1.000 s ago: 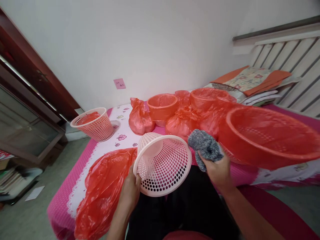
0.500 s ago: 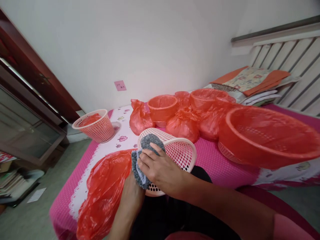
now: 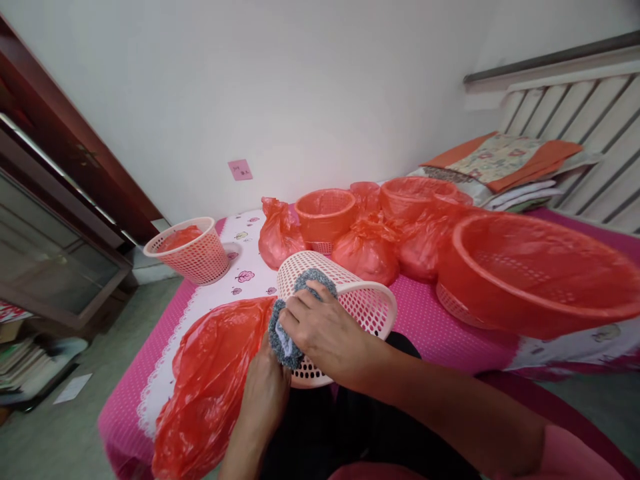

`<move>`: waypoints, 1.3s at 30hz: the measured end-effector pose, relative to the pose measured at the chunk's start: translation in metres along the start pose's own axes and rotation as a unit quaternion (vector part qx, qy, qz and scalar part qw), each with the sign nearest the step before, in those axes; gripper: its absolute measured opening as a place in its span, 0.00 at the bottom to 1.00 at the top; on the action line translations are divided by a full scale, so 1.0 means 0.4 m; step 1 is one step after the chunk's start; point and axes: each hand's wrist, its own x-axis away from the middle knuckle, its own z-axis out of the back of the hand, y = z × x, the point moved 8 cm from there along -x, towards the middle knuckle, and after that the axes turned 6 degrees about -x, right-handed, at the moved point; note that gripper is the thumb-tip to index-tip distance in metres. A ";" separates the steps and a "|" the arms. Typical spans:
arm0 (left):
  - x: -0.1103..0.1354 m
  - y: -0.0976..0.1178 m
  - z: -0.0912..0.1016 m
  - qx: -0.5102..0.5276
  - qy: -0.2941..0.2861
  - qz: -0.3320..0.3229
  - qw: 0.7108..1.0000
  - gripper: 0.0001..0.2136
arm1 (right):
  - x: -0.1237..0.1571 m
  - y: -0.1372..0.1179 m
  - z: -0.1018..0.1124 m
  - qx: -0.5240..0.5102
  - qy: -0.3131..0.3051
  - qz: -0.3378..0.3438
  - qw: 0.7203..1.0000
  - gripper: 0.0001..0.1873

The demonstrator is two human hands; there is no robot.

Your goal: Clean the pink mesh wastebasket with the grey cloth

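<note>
A pale pink perforated plastic wastebasket [image 3: 367, 303] lies tilted on its side over my lap, its mouth toward the right. My right hand [image 3: 320, 327] is closed on a grey fuzzy cloth [image 3: 316, 277] with a pale inner side, pressing it against the basket's outer wall. At the basket's lower left, my left hand [image 3: 267, 373] grips it near the base; the cloth and the right hand hide most of the left fingertips. Beside the left wrist, a crumpled red plastic bag [image 3: 215, 367] lies on the bed.
Another pink basket [image 3: 197, 257] with red plastic inside stands at the left. Tied red bags [image 3: 280, 243] and baskets lined with red plastic [image 3: 327, 217] line the wall side. A large red-lined basket [image 3: 500, 293] is close on the right. Folded cloths [image 3: 520, 163] lie behind.
My right hand and the cloth have shifted slightly right along the basket, and the cloth is more bunched. The basket has moved a little; my left hand stays at its base.
</note>
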 end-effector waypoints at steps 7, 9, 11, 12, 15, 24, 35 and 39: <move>0.002 0.031 -0.019 -0.087 -0.044 -0.009 0.995 0.20 | 0.025 0.070 0.003 -0.046 0.018 -0.054 0.997 0.08; 0.000 0.026 -0.017 -0.103 -0.045 -0.009 0.994 0.22 | 0.037 0.090 0.004 -0.066 0.031 -0.064 0.995 0.10; -0.001 0.023 -0.016 -0.125 -0.047 -0.013 0.991 0.27 | 0.051 0.111 0.010 -0.081 0.048 -0.074 0.993 0.12; -0.002 0.023 -0.016 -0.141 -0.048 -0.016 0.989 0.29 | 0.059 0.123 0.013 -0.090 0.056 -0.082 0.991 0.13; -0.004 0.017 -0.012 -0.192 -0.049 -0.021 0.980 0.32 | 0.086 0.165 0.021 -0.121 0.080 -0.116 0.983 0.16; -0.004 -0.009 -0.003 -0.237 -0.058 -0.032 0.969 0.31 | 0.165 0.244 0.007 -0.178 0.115 -0.175 0.961 0.26; -0.007 -0.048 0.006 -0.245 -0.074 -0.056 0.965 0.25 | 0.240 0.284 -0.003 -0.220 0.154 -0.231 0.935 0.26; -0.005 -0.070 0.030 -0.217 -0.077 -0.014 0.973 0.22 | 0.264 0.289 -0.022 -0.239 0.172 -0.241 0.925 0.27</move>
